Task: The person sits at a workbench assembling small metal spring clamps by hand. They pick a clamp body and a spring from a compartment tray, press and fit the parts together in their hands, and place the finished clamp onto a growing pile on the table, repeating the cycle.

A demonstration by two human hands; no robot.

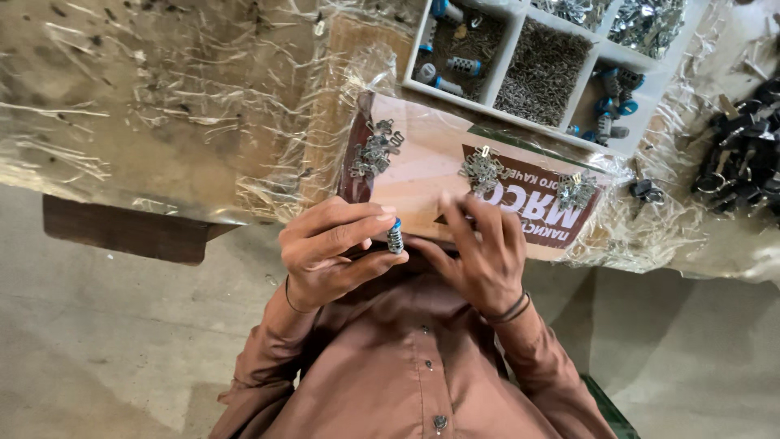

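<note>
Here, the left hand (333,248) pinches a small blue-capped cylinder (396,237) close above the bench (162,106); the right hand (481,252), fingers loosely curled, holds nothing visible. Assembly underway; fitting demands fine alignment.

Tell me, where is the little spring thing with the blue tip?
In the head view, the small grey part with a blue tip sits near the middle, pinched in the left hand beside the right hand, just below the cardboard sheet.

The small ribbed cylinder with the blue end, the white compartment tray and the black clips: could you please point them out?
Ribbed cylinder (396,238), head view, its ribbed body.
White compartment tray (510,50), head view, a divider wall.
Black clips (743,158), head view, middle of the pile.
</note>
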